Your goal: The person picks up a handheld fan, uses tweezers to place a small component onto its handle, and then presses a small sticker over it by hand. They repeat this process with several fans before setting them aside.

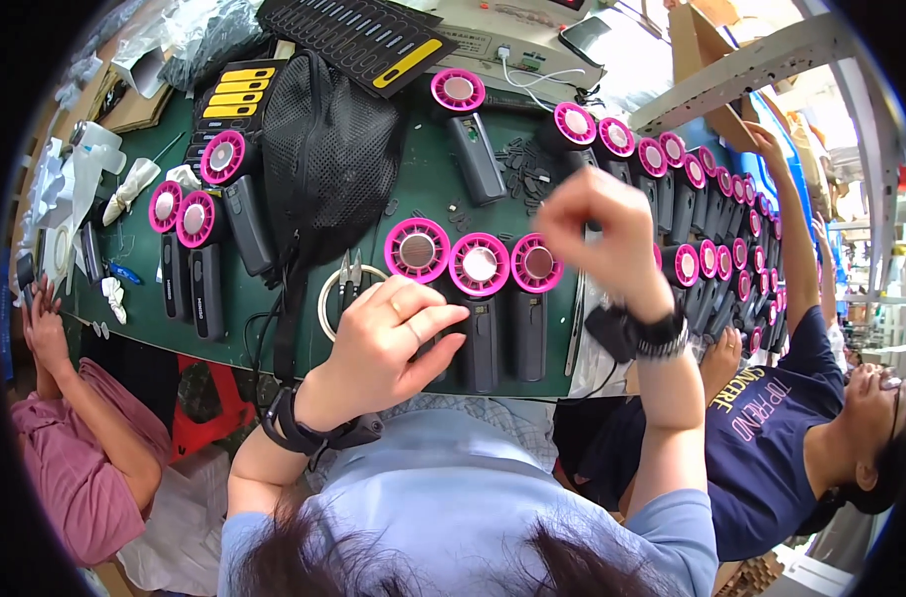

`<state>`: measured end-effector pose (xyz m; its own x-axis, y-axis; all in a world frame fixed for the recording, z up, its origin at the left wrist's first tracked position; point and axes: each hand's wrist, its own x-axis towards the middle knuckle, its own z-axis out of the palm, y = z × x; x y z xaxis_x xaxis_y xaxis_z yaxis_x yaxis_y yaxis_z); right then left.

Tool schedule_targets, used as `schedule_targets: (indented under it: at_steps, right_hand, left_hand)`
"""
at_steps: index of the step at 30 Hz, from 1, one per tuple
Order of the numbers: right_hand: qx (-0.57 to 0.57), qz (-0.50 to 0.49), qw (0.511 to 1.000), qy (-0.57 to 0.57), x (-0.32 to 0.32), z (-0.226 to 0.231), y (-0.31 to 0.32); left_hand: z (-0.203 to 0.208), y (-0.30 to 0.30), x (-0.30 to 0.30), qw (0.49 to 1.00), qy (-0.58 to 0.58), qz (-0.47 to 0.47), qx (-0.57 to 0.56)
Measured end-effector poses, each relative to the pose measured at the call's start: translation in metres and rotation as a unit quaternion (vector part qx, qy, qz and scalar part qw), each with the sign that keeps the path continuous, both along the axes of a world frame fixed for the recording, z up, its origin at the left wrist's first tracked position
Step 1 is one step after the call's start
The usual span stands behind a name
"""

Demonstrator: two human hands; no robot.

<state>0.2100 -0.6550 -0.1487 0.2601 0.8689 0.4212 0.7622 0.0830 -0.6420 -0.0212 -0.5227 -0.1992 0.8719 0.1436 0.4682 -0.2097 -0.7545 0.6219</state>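
Left hand [388, 338], bare, at the near edge of the green desk [425, 159], over the lower part of the left device [417, 249] in a row of three. Thumb and forefinger spread apart, other fingers bent; cannot tell whether gripping the handle behind them.

Right hand [604, 224], raised above the desk beyond the right device [529, 333] of the same row. Fingers curled in, blurred; cannot tell whether pinching anything.

Middle device [481, 323]: dark grey handle toward the wearer, pink round head away, just right of the left hand.

Wristbands, black, one per wrist: left [296, 423], right [662, 338].

Left of the row: cutters [351, 279] beside a pale ring [328, 303]; black mesh bag [335, 149]; past the bag, three further devices, including an angled one [247, 224].

Beyond the row: single device [476, 157], near scattered small black parts [528, 171].

Right side: many like devices in close rows, pink heads uppermost; co-worker in dark blue shirt [771, 448], one arm stretched across.

Left side: co-worker in pink top [95, 458], hands [45, 328] at the desk edge.

Rear: pale instrument box [483, 42], white cable [520, 82] attached.
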Motion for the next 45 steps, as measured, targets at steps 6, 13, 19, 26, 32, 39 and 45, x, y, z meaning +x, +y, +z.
schedule_targets:
  at_steps: [6, 13, 19, 26, 32, 39, 45]
  right_hand:
    - [0.079, 0.136, 0.954, -0.256, -0.062, 0.005, -0.038]
    - [0.113, 0.125, 0.943, -0.286, -0.067, -0.002, -0.043]
    - [0.120, 0.100, 0.958, -0.242, -0.076, -0.009, -0.035]
    - [0.081, 0.081, 0.990, -0.087, -0.093, -0.030, -0.035]
    - [-0.016, 0.003, 1.000, 0.025, -0.112, -0.032, -0.028]
    - [-0.125, -0.025, 0.978, 0.168, -0.098, -0.034, -0.020]
    - [-0.152, 0.025, 0.978, 0.138, -0.096, -0.035, 0.006]
  left_hand:
    - [0.008, -0.006, 0.012, 0.964, -0.008, -0.124, -0.236]
    - [0.017, -0.009, 0.007, 0.947, 0.007, -0.152, -0.283]
    - [0.009, -0.009, 0.006, 0.968, -0.009, -0.111, -0.225]
    - [0.002, -0.011, 0.000, 0.988, 0.023, -0.085, -0.129]
    - [-0.011, -0.007, -0.013, 0.988, 0.046, -0.063, -0.135]
    - [-0.026, 0.001, -0.039, 0.998, 0.040, 0.009, 0.036]
    - [-0.032, -0.003, -0.046, 0.994, 0.037, 0.024, 0.095]
